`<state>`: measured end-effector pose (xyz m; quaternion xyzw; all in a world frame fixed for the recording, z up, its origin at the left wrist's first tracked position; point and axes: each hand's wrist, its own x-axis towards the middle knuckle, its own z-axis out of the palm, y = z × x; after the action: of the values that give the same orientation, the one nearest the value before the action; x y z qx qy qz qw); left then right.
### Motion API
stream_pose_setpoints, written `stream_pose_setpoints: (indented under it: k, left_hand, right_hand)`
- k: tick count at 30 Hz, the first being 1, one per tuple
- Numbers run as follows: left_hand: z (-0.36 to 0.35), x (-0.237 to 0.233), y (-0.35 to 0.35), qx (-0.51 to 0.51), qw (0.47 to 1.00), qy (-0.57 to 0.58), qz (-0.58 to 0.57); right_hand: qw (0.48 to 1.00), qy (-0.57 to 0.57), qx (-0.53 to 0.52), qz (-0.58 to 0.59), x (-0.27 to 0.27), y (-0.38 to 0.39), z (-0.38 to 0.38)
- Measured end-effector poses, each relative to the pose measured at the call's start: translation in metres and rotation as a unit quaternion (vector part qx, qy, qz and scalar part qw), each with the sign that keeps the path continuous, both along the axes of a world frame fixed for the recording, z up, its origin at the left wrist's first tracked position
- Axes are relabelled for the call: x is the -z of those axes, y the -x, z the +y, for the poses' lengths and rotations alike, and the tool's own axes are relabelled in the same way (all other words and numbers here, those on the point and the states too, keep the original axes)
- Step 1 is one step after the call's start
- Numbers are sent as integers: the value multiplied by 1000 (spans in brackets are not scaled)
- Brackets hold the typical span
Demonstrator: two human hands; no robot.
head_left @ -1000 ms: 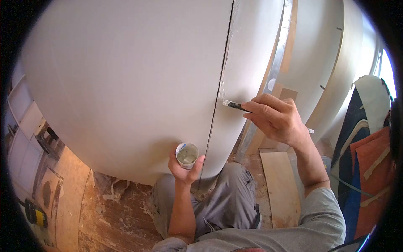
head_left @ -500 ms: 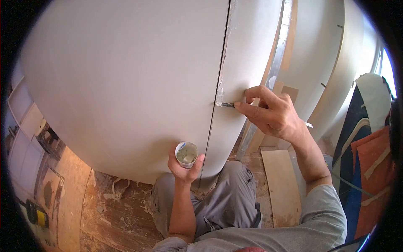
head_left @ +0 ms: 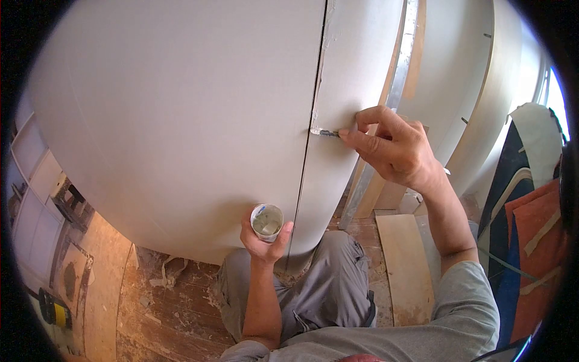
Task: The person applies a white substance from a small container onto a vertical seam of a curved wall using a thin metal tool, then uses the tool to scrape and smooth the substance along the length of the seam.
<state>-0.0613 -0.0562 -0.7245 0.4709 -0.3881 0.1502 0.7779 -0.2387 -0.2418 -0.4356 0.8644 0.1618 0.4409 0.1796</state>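
Note:
My left hand (head_left: 265, 246) is wrapped round a small cup (head_left: 267, 220) with pale paste inside, low in front of the big off-white panel (head_left: 199, 108). A long dark seam (head_left: 306, 157) runs down this panel. My right hand (head_left: 398, 145) pinches a thin dark tool (head_left: 329, 133), whose tip touches the right side of the seam. Pale paste (head_left: 315, 130) sits at that tip, and more is smeared along the seam above it.
A metal strip (head_left: 398, 78) stands right of the panel. A pale board (head_left: 404, 265) lies on the littered wooden floor (head_left: 175, 314). Orange cloth (head_left: 537, 241) hangs at the right. A black and yellow object (head_left: 55, 310) is at lower left.
My right hand and the tool have moved a little up along the seam. My left hand has stayed almost still with the cup.

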Motion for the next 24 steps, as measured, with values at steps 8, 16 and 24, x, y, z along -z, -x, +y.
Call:
stream_pose_setpoints:
  k: [8, 16, 24]
  left_hand:
    - [0, 1, 0, -10, 1000, -9, 4]
    - [2, -7, 2, -7, 1000, 9, -1]
    - [0, -7, 4, -1, 1000, 16, 10]
  right_hand:
    - [999, 22, -5, -41, -6, 1, -5]
    - [996, 54, -20, -62, -4, 4, -7]
    - [929, -355, -100, -40, 45, 0, 32]
